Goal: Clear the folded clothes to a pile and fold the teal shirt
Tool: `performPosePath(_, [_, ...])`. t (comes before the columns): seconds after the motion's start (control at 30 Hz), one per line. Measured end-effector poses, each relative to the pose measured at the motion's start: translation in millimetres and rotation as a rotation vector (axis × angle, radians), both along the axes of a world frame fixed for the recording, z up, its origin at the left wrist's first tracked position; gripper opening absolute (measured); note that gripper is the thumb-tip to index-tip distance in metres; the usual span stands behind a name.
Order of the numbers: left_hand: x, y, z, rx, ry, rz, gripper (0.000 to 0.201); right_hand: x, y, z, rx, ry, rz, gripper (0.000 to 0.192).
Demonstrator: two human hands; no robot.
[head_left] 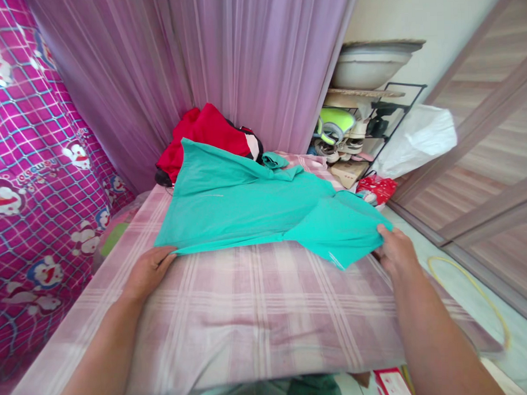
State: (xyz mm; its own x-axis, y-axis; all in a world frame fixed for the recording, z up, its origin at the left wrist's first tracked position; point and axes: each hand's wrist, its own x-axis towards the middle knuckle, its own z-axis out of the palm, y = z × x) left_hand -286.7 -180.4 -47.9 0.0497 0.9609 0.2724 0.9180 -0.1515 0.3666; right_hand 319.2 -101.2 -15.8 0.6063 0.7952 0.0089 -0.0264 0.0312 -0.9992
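Shirt (246, 204), teal, lies spread on the pink checked sheet (259, 313) of the bed, collar end toward the red clothes (205, 133) by the purple curtain (198, 56). Left hand (147, 270) pinches the near left hem corner; right hand (395, 250) pinches the near right corner, both grips closed on cloth. Fabric judged light, thin, limp and creasing readily; not fragile. Best hold: hem corners or shoulder seams, kept taut. Shoe rack (356, 131) stands right.

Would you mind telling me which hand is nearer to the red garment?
Left. The left hand sits below the red garment; the right hand is far off at the teal shirt's other corner.
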Motion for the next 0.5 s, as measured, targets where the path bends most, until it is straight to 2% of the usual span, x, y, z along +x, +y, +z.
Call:
performPosePath(0.07, [-1, 0, 1.5, -0.016, 0.017, 0.009, 0.065, -8, -6, 5.8, -0.028, 0.159, -0.044, 0.018])
performPosePath(0.17, [-4, -4, 2.6, -0.024, 0.044, 0.012, 0.061, -19, -10, 22.9, 0.003, 0.199, -0.003, 0.02])
performPosePath(0.27, [-13, -7, 5.0, -0.056, 0.054, 0.012, 0.057, -23, -3, 44.6, 0.023, 0.121, 0.045, 0.018])
performPosePath(0.33, [-21, -4, 11.7, -0.107, 0.075, 0.018, 0.054, -22, 12, 61.1, 0.001, -0.004, 0.08, 0.013])
performPosePath(0.4, [-28, 8, 26.1, -0.156, 0.136, 0.033, 0.051, -19, 38, 80.2, -0.047, -0.165, 0.131, 0.009])
performPosePath(0.5, [-32, 46, 63.5, -0.208, 0.302, 0.084, 0.048, -20, 99, 113.0, -0.125, -0.412, 0.194, 0.011])
